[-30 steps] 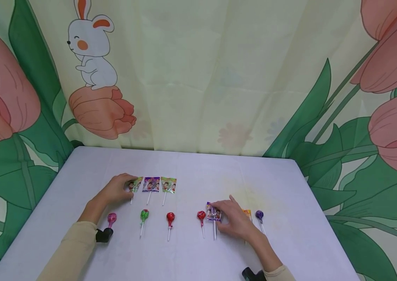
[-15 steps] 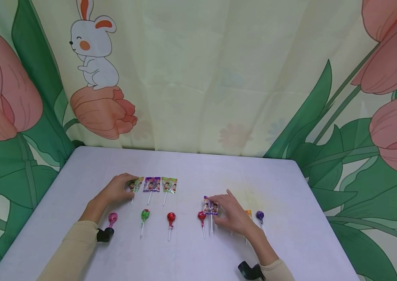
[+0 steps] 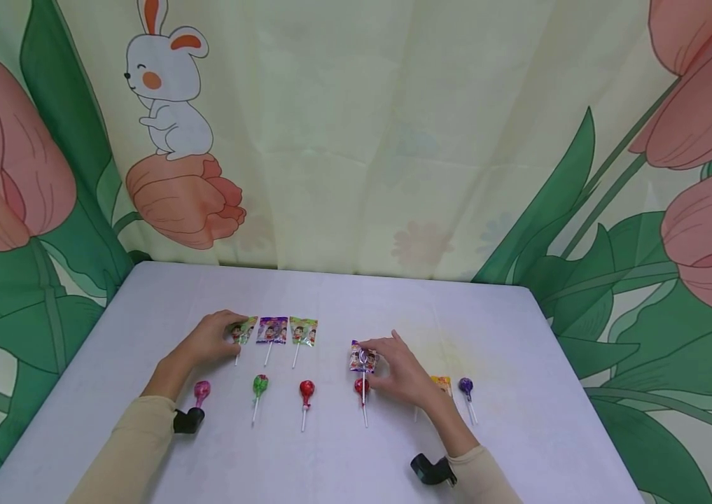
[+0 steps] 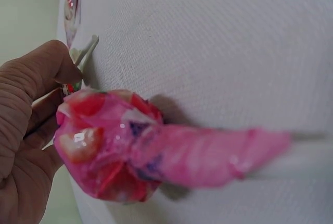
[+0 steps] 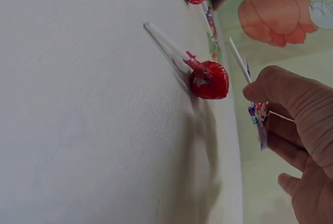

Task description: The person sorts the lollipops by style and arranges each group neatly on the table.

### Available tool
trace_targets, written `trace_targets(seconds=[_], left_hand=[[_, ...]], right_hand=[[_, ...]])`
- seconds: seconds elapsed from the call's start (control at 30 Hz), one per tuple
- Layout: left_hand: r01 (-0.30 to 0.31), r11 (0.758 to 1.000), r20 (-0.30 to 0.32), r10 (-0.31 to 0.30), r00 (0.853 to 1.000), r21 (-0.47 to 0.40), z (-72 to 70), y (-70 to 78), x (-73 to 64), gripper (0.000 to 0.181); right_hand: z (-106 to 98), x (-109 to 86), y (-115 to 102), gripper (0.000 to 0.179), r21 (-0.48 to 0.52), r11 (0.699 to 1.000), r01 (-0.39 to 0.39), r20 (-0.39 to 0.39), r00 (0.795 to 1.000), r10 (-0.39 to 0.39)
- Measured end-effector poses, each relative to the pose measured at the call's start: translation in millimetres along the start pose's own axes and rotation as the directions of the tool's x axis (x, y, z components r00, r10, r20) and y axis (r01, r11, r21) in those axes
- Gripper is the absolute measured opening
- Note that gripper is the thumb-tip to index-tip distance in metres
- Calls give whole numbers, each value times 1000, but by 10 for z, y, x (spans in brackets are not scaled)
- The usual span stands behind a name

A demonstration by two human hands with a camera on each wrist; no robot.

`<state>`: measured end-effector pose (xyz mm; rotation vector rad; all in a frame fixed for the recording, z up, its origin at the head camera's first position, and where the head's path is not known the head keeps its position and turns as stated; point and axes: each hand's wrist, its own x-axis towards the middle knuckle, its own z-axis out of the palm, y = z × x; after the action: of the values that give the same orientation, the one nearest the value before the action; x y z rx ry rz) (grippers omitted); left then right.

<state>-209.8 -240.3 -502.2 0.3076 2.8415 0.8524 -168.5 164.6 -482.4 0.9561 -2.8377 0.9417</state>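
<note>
My left hand [image 3: 209, 341] pinches a lollipop in a flat green wrapper [image 3: 245, 329] at the left end of the back row. Beside it lie a purple-wrapped lollipop [image 3: 272, 330] and another green-wrapped one [image 3: 303, 332]. My right hand [image 3: 401, 372] grips a lollipop in a purple printed wrapper [image 3: 358, 357] between thumb and fingers, raised off the table, its stick pointing toward me. In the head view that stick overlaps a round red lollipop [image 3: 360, 386]. The right wrist view shows the red lollipop [image 5: 209, 80] lying apart from the hand.
In the front row lie a pink lollipop [image 3: 201, 390], large in the left wrist view, a green one [image 3: 260, 385], a red one [image 3: 306, 389] and a purple one [image 3: 466, 387]. An orange-wrapped lollipop [image 3: 442, 384] is partly behind my right wrist. A printed curtain [image 3: 343, 140] hangs behind the white table [image 3: 330, 469].
My right hand has lifted the purple-wrapped lollipop and carried it left and toward the back, from beside the round red lollipop to over it. My left hand has stayed in place.
</note>
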Motion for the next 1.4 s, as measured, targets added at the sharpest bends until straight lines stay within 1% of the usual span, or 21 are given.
trace_targets(seconds=[0.13,0.23,0.53,0.77,0.87,1.0,1.23,1.4], left_hand=[[-21,1000,-5,21,1000,6,-2,-7,-1,62],[-24,1000,-7,24,1000,8,-1,-11,2,62],[3,1000,-2,-3,1000,-6,-14,-3,-2,63],[-25,1000,-10,25,1000,4,-11,-13,2,62],[-14,1000,-10,14,1000,2,-6,-17,0,62],[4,1000,-7,-4,1000,-9,-2,-14,-6,62],[-27,1000,-10,27,1000,-5,-5,-12,-6,61],[7,1000,0,-7,1000,-13,-1,4,-14,62]], right_hand=[[38,72,-3,53,-4,1000,-12,9,1000,12],[61,123,-1,53,-9,1000,-26,15,1000,26],[131,236,29,53,11,998,-56,34,998,56],[173,338,26,53,17,1000,-11,25,1000,11],[192,389,23,54,17,1000,8,21,1000,-8],[228,453,28,54,19,1000,4,30,1000,-4],[292,532,58,52,-13,1000,3,45,999,-3],[311,581,59,52,-22,1000,7,55,998,-5]])
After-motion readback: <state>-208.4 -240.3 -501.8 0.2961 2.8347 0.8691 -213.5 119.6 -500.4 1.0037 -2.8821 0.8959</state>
